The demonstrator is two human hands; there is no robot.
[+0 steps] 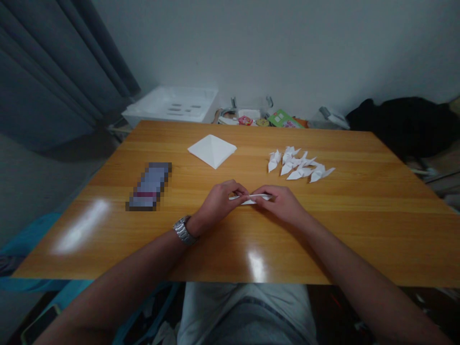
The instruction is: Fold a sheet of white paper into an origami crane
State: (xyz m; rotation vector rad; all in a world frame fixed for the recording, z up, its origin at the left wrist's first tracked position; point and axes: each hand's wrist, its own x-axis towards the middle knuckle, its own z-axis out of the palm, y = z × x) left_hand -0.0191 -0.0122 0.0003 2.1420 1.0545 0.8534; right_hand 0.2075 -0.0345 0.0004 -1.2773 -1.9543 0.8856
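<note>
Both hands meet over the middle of the wooden table (323, 239), pinching a small folded piece of white paper (253, 199) between them. My left hand (219, 203), with a metal watch on its wrist, grips the paper's left end with curled fingers. My right hand (282, 202) pinches its right end. The paper lies flat and narrow just above the tabletop. Beyond my right hand sits a cluster of several folded white paper cranes (298, 165). A stack of white square paper sheets (212, 150) lies further back, left of centre.
A blurred-out rectangular object (149, 186) lies on the table's left part. Behind the table are a white plastic tray (172, 104), small clutter along the wall (258, 119) and dark cloth (398, 120) at the right. A grey curtain (46, 67) hangs at the left.
</note>
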